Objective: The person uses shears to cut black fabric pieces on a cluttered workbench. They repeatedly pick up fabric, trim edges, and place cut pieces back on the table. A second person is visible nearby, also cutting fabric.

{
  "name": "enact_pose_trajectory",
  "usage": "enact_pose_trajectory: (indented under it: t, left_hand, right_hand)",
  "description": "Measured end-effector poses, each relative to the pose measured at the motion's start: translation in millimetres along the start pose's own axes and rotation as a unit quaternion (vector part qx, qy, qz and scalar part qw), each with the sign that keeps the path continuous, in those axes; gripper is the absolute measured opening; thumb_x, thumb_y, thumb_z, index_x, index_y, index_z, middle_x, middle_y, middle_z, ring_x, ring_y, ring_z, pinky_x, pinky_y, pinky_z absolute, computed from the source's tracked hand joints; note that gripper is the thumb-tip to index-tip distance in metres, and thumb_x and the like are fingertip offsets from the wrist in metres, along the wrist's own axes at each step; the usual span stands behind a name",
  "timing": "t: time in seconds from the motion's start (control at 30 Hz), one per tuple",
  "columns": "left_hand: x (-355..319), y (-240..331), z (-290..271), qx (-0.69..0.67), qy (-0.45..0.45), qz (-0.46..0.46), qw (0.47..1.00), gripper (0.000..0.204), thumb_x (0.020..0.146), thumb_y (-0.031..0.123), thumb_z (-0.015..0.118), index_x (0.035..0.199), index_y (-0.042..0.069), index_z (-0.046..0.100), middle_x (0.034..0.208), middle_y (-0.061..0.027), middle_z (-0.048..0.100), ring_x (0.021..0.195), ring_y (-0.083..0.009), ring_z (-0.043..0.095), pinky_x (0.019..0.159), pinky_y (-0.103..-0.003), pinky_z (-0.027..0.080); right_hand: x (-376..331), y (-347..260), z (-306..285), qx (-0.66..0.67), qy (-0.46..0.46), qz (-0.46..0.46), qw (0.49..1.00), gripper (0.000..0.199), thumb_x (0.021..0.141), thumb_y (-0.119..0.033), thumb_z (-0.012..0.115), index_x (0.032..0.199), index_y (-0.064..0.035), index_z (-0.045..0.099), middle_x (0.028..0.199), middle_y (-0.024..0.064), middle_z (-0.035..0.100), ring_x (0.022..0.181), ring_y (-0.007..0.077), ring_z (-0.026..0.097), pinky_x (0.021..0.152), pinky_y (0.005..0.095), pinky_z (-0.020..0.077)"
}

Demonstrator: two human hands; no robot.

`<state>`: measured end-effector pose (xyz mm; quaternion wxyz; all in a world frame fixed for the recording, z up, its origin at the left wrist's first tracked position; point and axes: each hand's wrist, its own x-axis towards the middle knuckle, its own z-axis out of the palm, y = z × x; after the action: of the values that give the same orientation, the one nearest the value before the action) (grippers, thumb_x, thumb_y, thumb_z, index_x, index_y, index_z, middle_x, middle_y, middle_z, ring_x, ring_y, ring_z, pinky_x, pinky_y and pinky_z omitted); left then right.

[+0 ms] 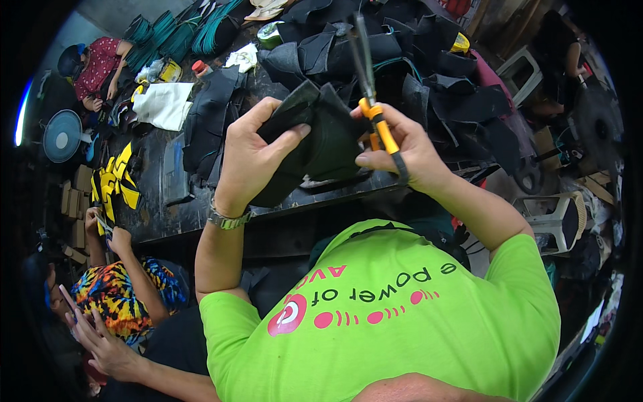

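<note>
My left hand [254, 151] pinches a dark, folded piece of black fabric [329, 144] between thumb and fingers, holding it up over the near edge of the worktable. A metal-band watch sits on that wrist. In my right hand [416, 151] is a pair of scissors [379, 126] with yellow-orange and black handles. Their long blades point up and away, slightly blurred and apart from the fabric. The right fingertips are close to the fabric's right edge.
Black fabric pieces [462, 100] pile across the dark worktable [151, 218]. Yellow cut pieces [120, 177], a white cloth [163, 105] and green cord coils [218, 30] lie left. Co-workers sit at left and right; one's hand [110, 348] is near my left side. White plastic chairs [549, 221] stand right.
</note>
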<state>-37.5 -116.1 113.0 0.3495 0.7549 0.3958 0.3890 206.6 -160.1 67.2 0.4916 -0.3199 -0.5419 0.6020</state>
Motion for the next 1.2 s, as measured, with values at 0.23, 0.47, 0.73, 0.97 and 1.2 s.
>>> enact_pose_trajectory:
  t: [0.23,0.47,0.73,0.97,1.2]
  left_hand:
    - [-0.4,1.0,-29.1,-0.047,-0.149,-0.150,0.976,0.038,0.075,0.005,0.076,0.109,-0.007,0.064,0.093,-0.0029,0.068,0.082,-0.0065,0.059,0.077,-0.022,0.050]
    - [-2.2,-26.0,-16.2,-0.308,-0.225,-0.237,0.893,0.061,0.067,0.001,0.073,0.124,-0.009,0.055,0.108,-0.0111,0.067,0.097,-0.0156,0.066,0.091,-0.031,0.051]
    - [-8.2,-50.3,-0.5,-0.519,-0.119,-0.148,0.834,0.063,0.068,0.000,0.066,0.128,-0.006,0.051,0.117,-0.0184,0.064,0.103,-0.0240,0.067,0.098,-0.035,0.050]
    - [-12.7,-54.3,2.2,-0.526,-0.126,-0.146,0.828,0.056,0.066,0.002,0.069,0.120,-0.005,0.053,0.118,-0.0199,0.063,0.105,-0.0265,0.065,0.099,-0.037,0.050]
    - [-15.6,-57.5,6.9,-0.516,-0.114,-0.126,0.839,0.051,0.066,0.003,0.070,0.114,-0.002,0.055,0.111,-0.0121,0.063,0.103,-0.0195,0.063,0.099,-0.033,0.047]
  right_hand:
    - [39.8,6.7,-29.7,-0.247,-0.003,-0.099,0.964,0.054,0.077,0.001,0.070,0.127,-0.0064,0.053,0.091,0.0009,0.059,0.073,0.0055,0.050,0.069,0.0200,0.0425]
    - [63.7,21.3,-20.5,-0.316,0.025,-0.162,0.934,0.049,0.079,-0.004,0.072,0.125,-0.0074,0.057,0.087,0.0120,0.067,0.073,0.0148,0.063,0.070,0.0275,0.0499]
    - [27.3,-1.6,-12.0,-0.335,0.054,-0.153,0.928,0.054,0.077,-0.009,0.078,0.125,-0.0053,0.055,0.091,0.0079,0.064,0.074,0.0112,0.060,0.069,0.0254,0.0481]
    - [-25.1,-47.4,-23.3,0.031,-0.141,0.153,0.978,0.043,0.076,-0.012,0.079,0.113,-0.0013,0.060,0.085,0.0036,0.062,0.056,0.0065,0.057,0.051,0.0195,0.0455]
    - [-40.5,-29.7,-23.5,0.021,-0.197,0.315,0.928,0.046,0.080,-0.020,0.076,0.116,0.0012,0.058,0.074,0.0042,0.060,0.055,0.0081,0.058,0.050,0.0190,0.0474]
